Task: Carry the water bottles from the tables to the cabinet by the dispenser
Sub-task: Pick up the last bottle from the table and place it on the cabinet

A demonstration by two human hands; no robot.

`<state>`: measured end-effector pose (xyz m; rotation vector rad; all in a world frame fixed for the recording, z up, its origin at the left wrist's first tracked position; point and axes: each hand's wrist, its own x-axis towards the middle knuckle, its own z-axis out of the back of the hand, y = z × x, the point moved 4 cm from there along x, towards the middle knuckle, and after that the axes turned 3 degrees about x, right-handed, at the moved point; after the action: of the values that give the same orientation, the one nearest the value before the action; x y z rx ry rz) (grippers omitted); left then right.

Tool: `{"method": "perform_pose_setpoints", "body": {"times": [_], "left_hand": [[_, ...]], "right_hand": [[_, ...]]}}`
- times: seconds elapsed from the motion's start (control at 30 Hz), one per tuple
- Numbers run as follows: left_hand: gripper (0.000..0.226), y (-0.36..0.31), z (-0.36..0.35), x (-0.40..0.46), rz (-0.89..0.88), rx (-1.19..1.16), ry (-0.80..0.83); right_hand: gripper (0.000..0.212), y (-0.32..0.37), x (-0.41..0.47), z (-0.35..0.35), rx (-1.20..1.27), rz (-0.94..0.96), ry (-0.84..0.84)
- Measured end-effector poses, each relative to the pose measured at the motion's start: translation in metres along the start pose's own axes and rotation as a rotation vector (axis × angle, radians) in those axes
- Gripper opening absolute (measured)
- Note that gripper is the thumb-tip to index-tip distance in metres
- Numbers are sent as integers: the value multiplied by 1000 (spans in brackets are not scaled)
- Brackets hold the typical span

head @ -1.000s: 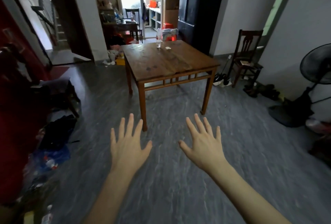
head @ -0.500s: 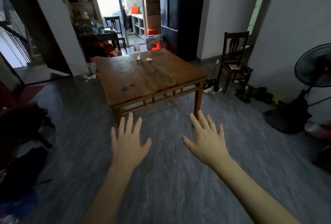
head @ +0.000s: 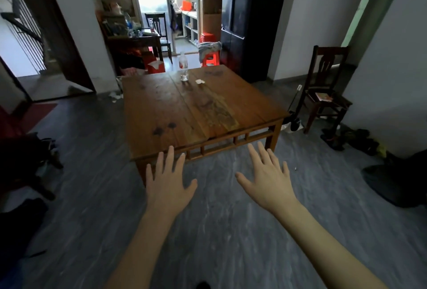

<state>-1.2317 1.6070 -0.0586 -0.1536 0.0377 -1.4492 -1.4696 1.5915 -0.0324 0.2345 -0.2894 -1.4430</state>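
Fingers spread and empty on both the left hand (head: 169,184) and right hand (head: 269,181), 1 upright bottle (head: 184,66) stands far across the table (head: 161,113), roughly midway between them.

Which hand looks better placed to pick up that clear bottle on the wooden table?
Probably the left hand. The clear plastic water bottle stands at the brown wooden table's far edge, roughly ahead of it; the right hand is farther to the side. Both are open and far off, so it's close.

Clear water bottle (head: 184,66) upright, table's (head: 161,103) far edge; seemingly near-empty.
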Motion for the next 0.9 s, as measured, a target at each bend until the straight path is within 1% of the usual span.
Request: {"method": "perform_pose_setpoints", "body": {"times": [0.1,0.2,0.4,0.53,0.7,0.9], "left_hand": [[79,2,-3,63,-25,7,-6],[79,-10,-3,126,-68,26,-8],[78,-72,-9,218,-220,41,13],[78,-134,-18,262,-351,46,39],[77,-228,-35,299,-505,38,62],[77,-365,-57,342,-659,38,82]], "right_hand": [[82,7,63,-1,9,-15,7],[82,6,117,3,9,-30,-30],[80,-35,181,24,4,-154,-67],[80,-90,204,39,-1,-289,-101],[79,-172,214,55,16,-432,-140],[77,-290,234,85,7,-556,-165]]}}
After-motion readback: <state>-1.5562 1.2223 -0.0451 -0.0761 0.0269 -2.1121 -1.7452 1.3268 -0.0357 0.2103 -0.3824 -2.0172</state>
